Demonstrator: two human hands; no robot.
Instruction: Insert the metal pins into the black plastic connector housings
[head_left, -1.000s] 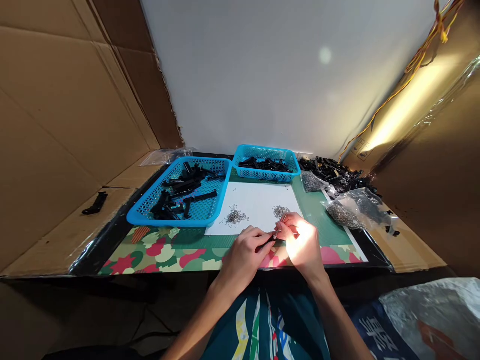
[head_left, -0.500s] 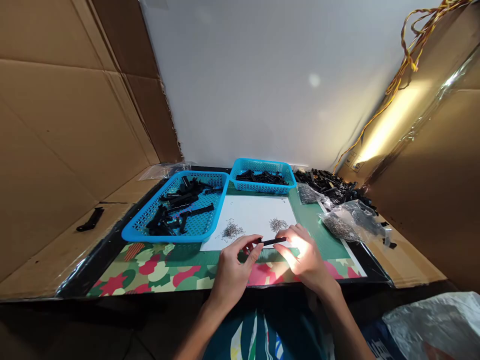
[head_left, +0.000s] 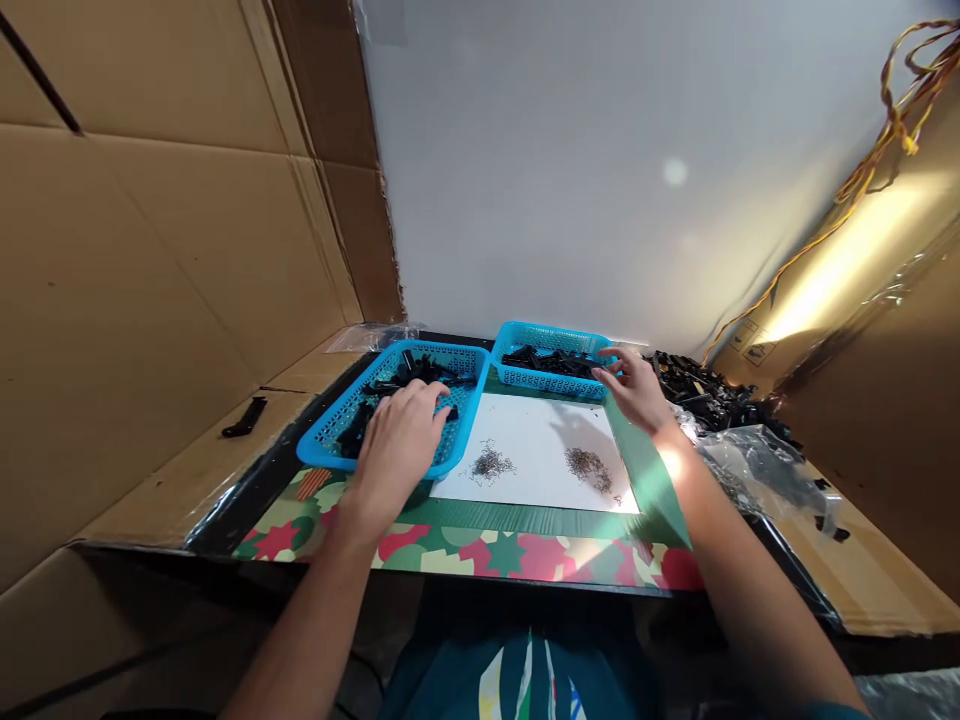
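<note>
My left hand (head_left: 405, 425) reaches over the near blue basket (head_left: 315, 452), which holds several black plastic parts (head_left: 352, 430). Its index finger and thumb are apart, and the end of a black part (head_left: 452, 412) shows beside the thumb tip; the other fingertips are hidden. At the right end of the far blue basket (head_left: 551, 385), my right hand (head_left: 636, 388) has thumb and fingers apart, with nothing visible held. More black plastic parts (head_left: 551, 362) fill that basket. Two piles of tiny metal pieces, a left pile (head_left: 491, 463) and a right pile (head_left: 587, 467), lie on white paper (head_left: 532, 430).
A heap of black parts (head_left: 697, 390) lies at the back right, with clear plastic bags (head_left: 765, 460) before it. One black part (head_left: 244, 418) rests on the cardboard at left. Cardboard walls (head_left: 172, 250) flank the table, and yellow wires (head_left: 817, 240) hang at right.
The small black bar is gone from between my hands. My left hand has moved left over the near basket, my right hand forward to the far basket. The view has shifted left.
</note>
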